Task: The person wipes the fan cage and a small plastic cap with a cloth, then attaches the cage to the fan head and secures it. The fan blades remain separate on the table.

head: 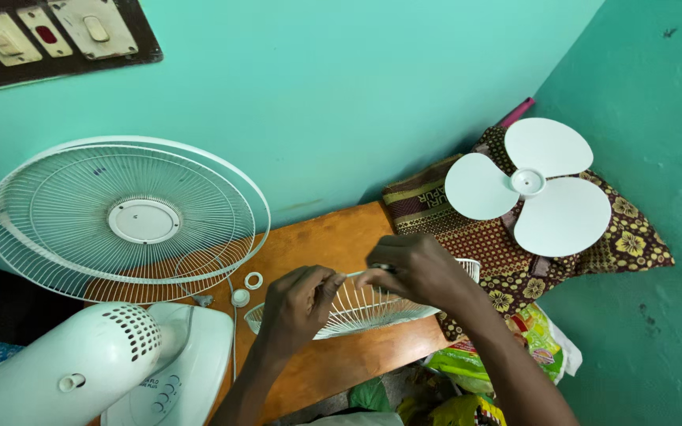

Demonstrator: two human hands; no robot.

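Observation:
My left hand (297, 304) and my right hand (412, 272) both grip the rim of a white wire fan guard (365, 312), held tilted just above the wooden table (333, 237). The right hand's fingers pinch something small and dark at the rim; I cannot tell what it is. A second white fan guard (124, 221) leans against the teal wall at the left. The white fan motor body and base (104, 363) lie at the lower left. A white three-blade fan propeller (530, 185) rests on a patterned brown cushion (515, 252) to the right.
A small white ring (253, 280) and a white cap (240, 297) lie on the table by the guard. A switch panel (49, 35) hangs on the wall at top left. Plastic bags (483, 363) sit below the table at the right.

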